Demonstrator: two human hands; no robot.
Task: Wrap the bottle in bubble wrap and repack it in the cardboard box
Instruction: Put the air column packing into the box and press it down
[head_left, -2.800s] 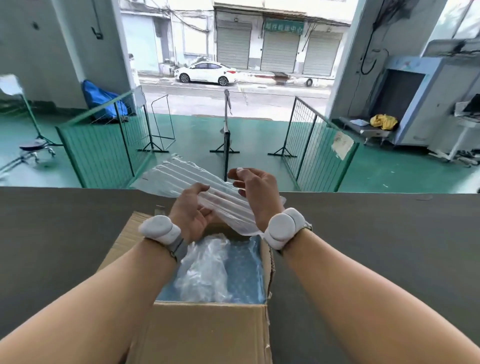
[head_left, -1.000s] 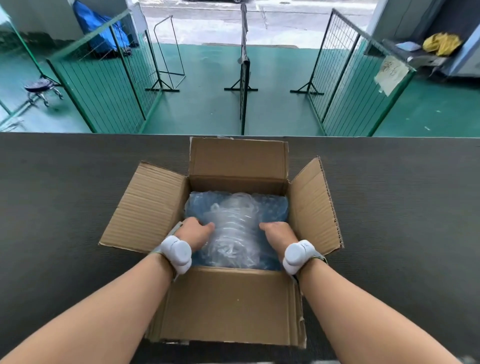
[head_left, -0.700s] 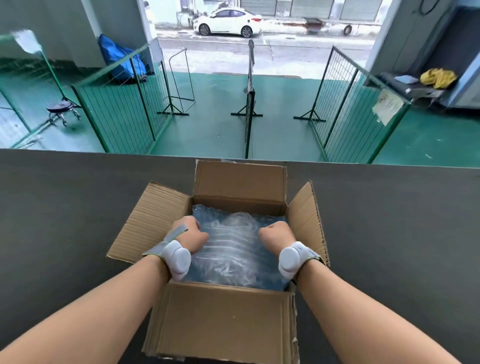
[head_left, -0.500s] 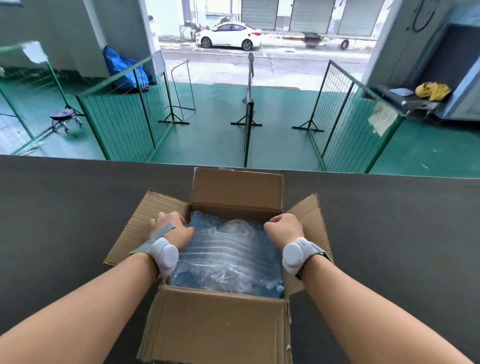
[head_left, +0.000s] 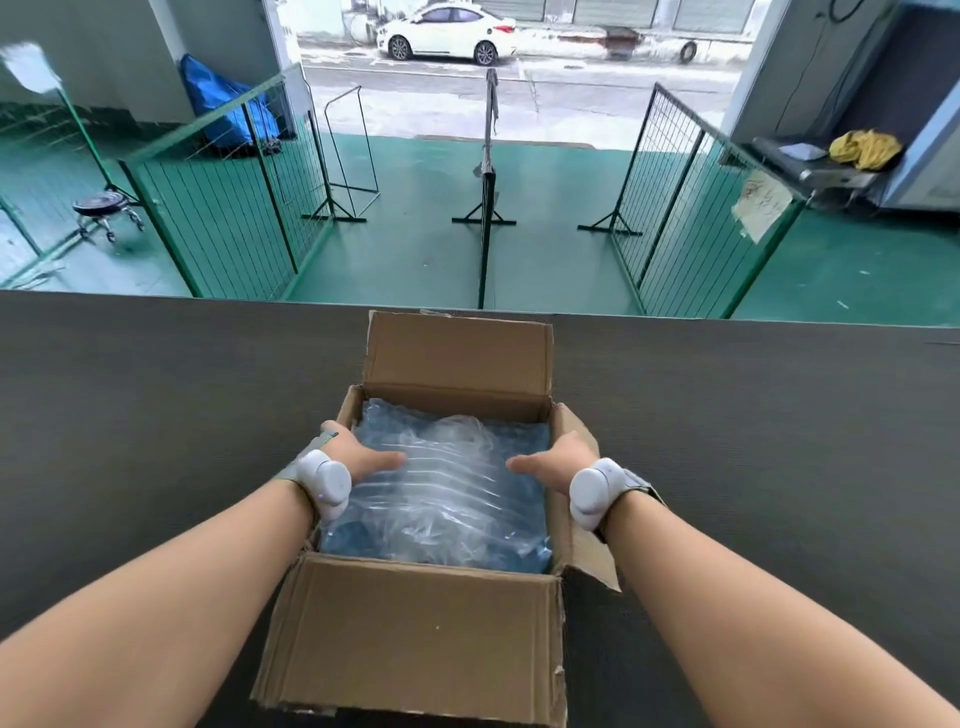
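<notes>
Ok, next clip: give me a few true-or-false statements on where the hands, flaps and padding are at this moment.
1. Clear plastic padding lies inside the cardboard box. True.
2. The far flap is folded shut over the opening. False: it stands up and the box is open.
3. The left hand is at the box's left side flap, thumb pointing inward over the padding. True.
4. The right hand rests flat on the table. False: it is at the right side flap.
5. A bare bottle stands beside the box. False: none shows.
</notes>
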